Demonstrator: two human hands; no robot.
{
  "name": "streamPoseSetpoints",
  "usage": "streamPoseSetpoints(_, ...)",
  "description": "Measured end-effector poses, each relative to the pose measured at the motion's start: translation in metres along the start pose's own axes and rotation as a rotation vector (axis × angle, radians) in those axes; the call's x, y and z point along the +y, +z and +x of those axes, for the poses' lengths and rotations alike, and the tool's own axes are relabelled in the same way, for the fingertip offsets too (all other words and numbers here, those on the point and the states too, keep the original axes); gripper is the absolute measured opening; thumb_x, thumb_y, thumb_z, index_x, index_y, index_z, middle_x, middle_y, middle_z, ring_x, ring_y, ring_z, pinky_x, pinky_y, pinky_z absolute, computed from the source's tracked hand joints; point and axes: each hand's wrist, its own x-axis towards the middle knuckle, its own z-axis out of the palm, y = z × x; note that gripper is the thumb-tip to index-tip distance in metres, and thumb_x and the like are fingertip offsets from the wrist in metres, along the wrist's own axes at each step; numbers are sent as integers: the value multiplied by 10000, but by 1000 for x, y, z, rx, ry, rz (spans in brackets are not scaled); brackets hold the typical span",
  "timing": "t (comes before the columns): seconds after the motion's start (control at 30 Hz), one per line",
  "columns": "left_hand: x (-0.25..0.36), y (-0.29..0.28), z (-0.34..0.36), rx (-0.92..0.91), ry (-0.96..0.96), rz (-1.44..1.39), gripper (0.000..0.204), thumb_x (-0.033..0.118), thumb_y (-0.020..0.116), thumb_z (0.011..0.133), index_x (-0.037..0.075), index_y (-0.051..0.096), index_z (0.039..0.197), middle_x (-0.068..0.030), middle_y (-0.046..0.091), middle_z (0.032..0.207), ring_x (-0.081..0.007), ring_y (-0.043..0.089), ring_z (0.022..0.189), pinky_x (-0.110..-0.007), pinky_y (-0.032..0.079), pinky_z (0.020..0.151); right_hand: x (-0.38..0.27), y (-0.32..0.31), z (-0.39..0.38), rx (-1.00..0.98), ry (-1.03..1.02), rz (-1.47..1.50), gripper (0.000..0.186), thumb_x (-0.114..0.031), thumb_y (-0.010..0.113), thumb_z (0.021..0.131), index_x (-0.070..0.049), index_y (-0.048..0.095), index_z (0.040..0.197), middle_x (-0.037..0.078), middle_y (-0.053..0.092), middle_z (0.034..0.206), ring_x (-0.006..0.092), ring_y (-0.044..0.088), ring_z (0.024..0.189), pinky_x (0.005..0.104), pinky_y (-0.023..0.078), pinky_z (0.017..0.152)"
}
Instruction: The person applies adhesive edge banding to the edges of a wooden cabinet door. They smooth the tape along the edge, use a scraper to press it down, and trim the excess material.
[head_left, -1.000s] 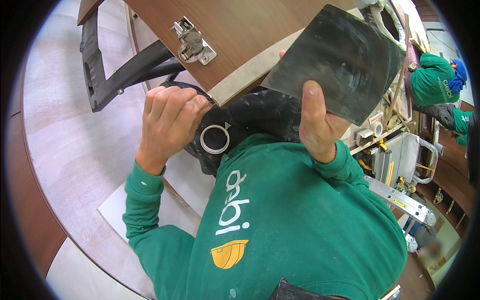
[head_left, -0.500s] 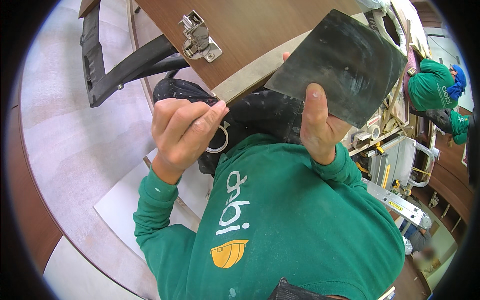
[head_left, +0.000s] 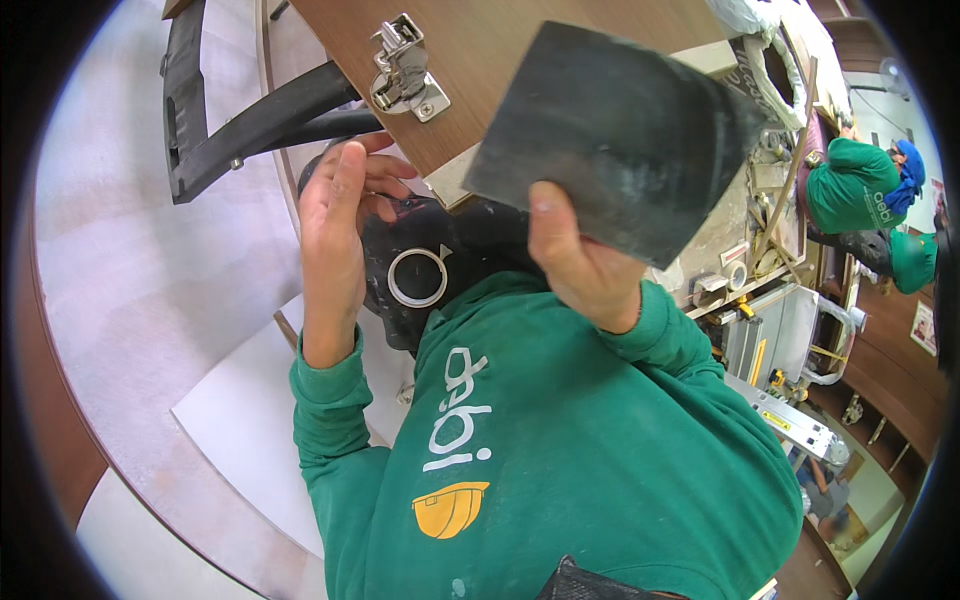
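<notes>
My right hand (head_left: 585, 255) grips a dark, flat, nearly square sheet (head_left: 610, 140) by its lower edge, thumb on the near face and the other fingers hidden behind it. The sheet has pale smudges and hangs over the edge of a brown wood-look panel (head_left: 520, 60). My left hand (head_left: 345, 215) is beside the panel's lower corner, thumb up and fingers loosely bent and apart, with nothing visible in them. A metal cabinet hinge (head_left: 408, 75) is screwed to the panel near that corner. On my dark trousers rests a thin pale ring (head_left: 418, 278), like a nearly used-up tape roll.
A black metal leg frame (head_left: 260, 120) stands at the left on the pale floor. A white board (head_left: 235, 400) lies by my left elbow. To the right are a cluttered bench with a tape roll (head_left: 735, 274), an aluminium ladder (head_left: 790, 415) and a person in green (head_left: 850, 190).
My left hand has gone from a pinch at the panel corner to loosely spread fingers, moving up and left. The right hand has shifted left with the dark sheet, turning it slightly.
</notes>
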Motion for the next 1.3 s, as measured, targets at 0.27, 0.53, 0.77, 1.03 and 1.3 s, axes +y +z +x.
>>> streamPoseSetpoints(0.27, -3, 16, 12, -89, -19, -135, 365, 331, 657, 970, -29, 687, 1021, -65, 701, 874, -101, 637, 747, -224, 490, 608, 16, 28, 5, 12, -90, -124, 164, -36, 748, 819, 9, 701, 969, 77, 715, 862, 207, 669, 679, 303, 542, 642)
streamPoseSetpoints(0.53, -2, 14, 13, -107, -31, -177, 345, 313, 650, 968, -29, 693, 989, -80, 706, 834, -120, 660, 677, -242, 547, 652, 19, 30, -1, 12, -53, -152, 192, -37, 762, 800, 29, 703, 970, 131, 719, 914, 288, 697, 783, 362, 553, 717)
streamPoseSetpoints(0.77, -2, 15, 13, -97, -37, -183, 349, 313, 647, 970, -32, 689, 1009, -91, 713, 848, -132, 675, 698, -247, 552, 663, 16, 30, 0, 0, -12, -148, 183, -41, 766, 796, 40, 707, 950, 141, 725, 915, 309, 705, 802, 377, 559, 741)
streamPoseSetpoints(1.03, -4, 13, 13, -96, -30, -177, 357, 317, 651, 969, -36, 685, 1011, -92, 712, 859, -133, 675, 715, -253, 557, 668, 19, 32, 0, 15, -8, -136, 184, -50, 766, 798, 38, 707, 948, 140, 724, 916, 309, 708, 802, 378, 566, 739)
streamPoseSetpoints(1.3, -5, 13, 13, -99, -18, -168, 363, 320, 647, 971, -39, 688, 1009, -95, 713, 852, -139, 674, 706, -259, 559, 665, 16, 30, 0, -23, -15, -156, 175, -38, 748, 804, 38, 701, 955, 151, 713, 922, 346, 698, 844, 384, 566, 756)
